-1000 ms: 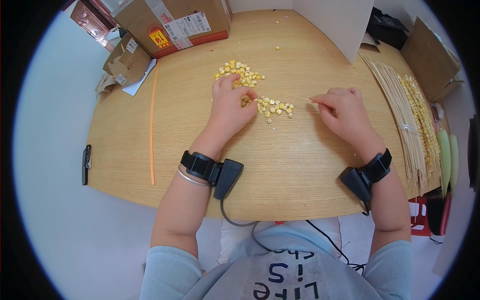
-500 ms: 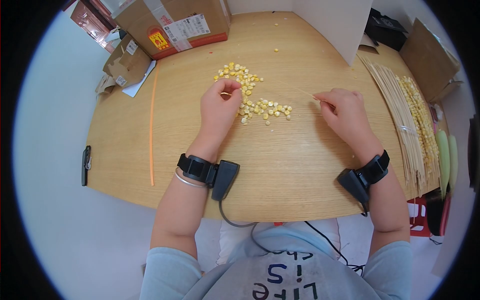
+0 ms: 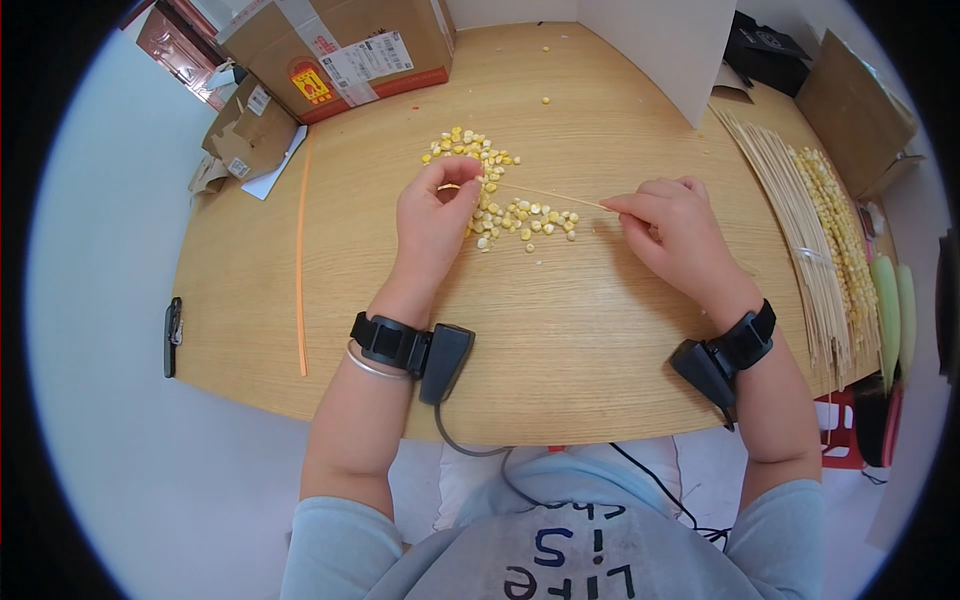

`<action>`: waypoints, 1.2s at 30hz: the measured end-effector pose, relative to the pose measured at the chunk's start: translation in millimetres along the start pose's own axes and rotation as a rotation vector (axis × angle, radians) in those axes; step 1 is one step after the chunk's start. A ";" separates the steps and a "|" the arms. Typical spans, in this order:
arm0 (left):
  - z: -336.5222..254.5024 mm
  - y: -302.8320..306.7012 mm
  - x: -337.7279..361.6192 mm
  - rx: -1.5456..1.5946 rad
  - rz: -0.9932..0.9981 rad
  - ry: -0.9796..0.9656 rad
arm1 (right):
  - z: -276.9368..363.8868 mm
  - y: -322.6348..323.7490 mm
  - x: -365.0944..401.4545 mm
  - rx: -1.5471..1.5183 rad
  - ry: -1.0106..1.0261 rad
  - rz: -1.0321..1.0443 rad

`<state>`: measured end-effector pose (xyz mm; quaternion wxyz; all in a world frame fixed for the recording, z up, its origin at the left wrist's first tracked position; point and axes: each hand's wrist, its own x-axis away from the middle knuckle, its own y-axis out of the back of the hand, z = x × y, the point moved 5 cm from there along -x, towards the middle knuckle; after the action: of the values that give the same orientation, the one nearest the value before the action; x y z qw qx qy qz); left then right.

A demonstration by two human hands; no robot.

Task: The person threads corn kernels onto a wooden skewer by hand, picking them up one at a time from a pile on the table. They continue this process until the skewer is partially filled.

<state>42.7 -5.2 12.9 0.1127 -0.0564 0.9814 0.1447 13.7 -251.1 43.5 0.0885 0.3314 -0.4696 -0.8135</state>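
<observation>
Head view: thin stick point(image 3: 550, 194) between right fingers point(image 3: 637, 207)

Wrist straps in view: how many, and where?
2: a left strap around the left wrist and a right strap around the right wrist. Neither looks hidden.

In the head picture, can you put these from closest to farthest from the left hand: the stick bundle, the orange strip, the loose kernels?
From the left hand:
1. Loose kernels, right beside its fingers
2. Orange strip, off to its left
3. Stick bundle, far right
</observation>
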 end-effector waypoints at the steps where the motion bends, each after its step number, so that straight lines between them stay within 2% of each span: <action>1: -0.6 -0.6 -0.6 0.007 -0.004 -0.009 | 0.0 -0.3 0.0 0.000 0.000 0.001; 6: -0.6 -2.4 -2.0 0.032 0.028 -0.049 | 0.4 -0.5 0.0 0.006 -0.007 0.008; 18: 1.3 -5.4 -1.0 0.229 0.044 0.003 | 0.2 -1.1 0.0 0.016 -0.020 0.028; 23: -1.0 -5.9 0.1 0.395 0.067 0.113 | 1.1 -0.7 0.3 0.010 -0.020 0.033; 36: -0.2 -3.5 -0.4 0.415 0.025 0.112 | -0.3 -1.9 0.0 -0.016 -0.005 0.010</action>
<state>43.6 -8.6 12.2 0.0653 -0.0280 0.9955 -0.0626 14.2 -250.3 41.8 0.0943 0.3264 -0.4649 -0.8176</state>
